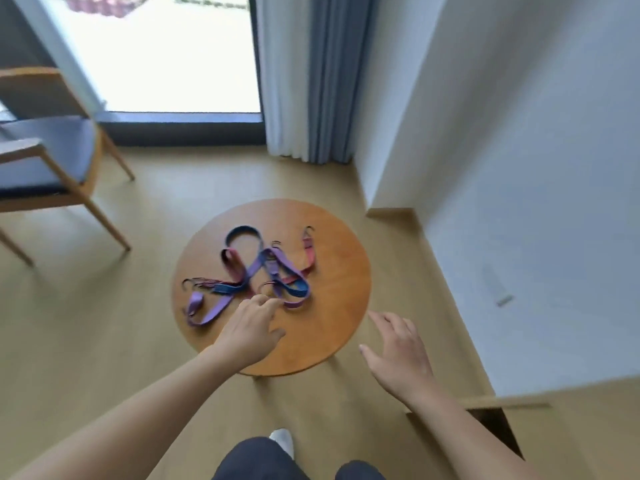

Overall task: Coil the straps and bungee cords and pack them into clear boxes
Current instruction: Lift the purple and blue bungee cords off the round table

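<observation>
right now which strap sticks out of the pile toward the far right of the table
The red strap: its hooked end runs out alone to the far right. The purple strap and blue strap are looped over each other instead.

Counter (339, 306), round, wooden: 1.
Heap of straps and cords (273, 271) on the counter: 1, in 3 colours: purple strap (221, 306), blue strap (242, 232), red strap (308, 251). The lengths cross and overlap, so the number of separate pieces cannot be told.
Metal hooks (309, 230) at strap ends: at least 4 show.
Grips: 2, namely left grip (252, 327) and right grip (398, 348).
Armchair (52, 161), wooden, dark cushion: 1.
Curtain (304, 81): 1.
Pale shoe (282, 441): 1.
</observation>
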Demonstrator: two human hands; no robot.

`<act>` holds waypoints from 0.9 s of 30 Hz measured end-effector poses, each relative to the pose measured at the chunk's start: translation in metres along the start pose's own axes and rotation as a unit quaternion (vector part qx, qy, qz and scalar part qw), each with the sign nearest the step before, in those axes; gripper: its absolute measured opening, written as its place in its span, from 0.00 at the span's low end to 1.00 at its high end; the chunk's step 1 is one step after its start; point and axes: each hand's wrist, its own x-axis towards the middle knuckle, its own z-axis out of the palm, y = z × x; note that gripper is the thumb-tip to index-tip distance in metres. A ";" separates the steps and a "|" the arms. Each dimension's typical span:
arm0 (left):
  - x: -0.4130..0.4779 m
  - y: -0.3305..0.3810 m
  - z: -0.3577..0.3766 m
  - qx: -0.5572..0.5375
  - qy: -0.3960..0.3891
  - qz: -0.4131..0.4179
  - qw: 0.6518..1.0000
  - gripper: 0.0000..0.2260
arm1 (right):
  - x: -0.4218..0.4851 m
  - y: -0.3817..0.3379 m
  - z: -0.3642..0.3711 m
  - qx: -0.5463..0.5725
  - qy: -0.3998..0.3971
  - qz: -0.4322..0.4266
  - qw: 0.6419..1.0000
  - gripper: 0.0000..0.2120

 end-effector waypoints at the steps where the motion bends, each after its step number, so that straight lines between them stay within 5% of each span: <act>1: 0.000 -0.017 -0.005 -0.007 0.002 -0.022 1.000 0.25 | 0.012 -0.014 0.005 -0.003 -0.013 -0.012 1.000 0.31; 9: 0.003 -0.108 -0.014 -0.110 0.018 -0.195 0.974 0.26 | 0.092 -0.069 0.038 -0.026 -0.132 -0.045 0.990 0.32; 21: 0.065 -0.091 0.007 -0.197 0.032 -0.344 0.917 0.22 | 0.239 -0.066 0.103 -0.073 -0.318 -0.061 0.943 0.32; 27: 0.092 -0.072 0.026 -0.213 0.007 -0.370 0.904 0.20 | 0.296 -0.059 0.152 0.051 -0.285 0.157 0.944 0.28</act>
